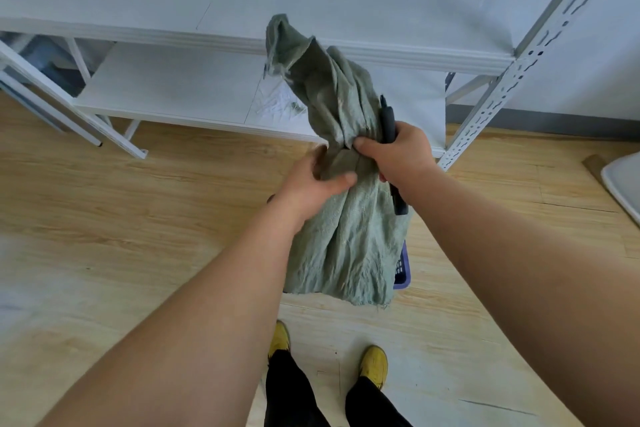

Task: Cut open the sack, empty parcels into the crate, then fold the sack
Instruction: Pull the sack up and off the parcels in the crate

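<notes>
Right hand (398,152) grips bunched grey-green woven sack (343,218) plus black cutter (388,121), left hand (311,184) clutches sack fabric, over blue plastic crate (401,269).

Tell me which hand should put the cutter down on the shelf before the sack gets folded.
Right. The right hand already holds the black cutter against the bunched sack, nearest the white shelf. The left hand grips only sack cloth.

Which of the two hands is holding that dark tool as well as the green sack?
The right hand: it grips the dark cutter together with the bunched green sack. The left hand holds only sack cloth.
</notes>
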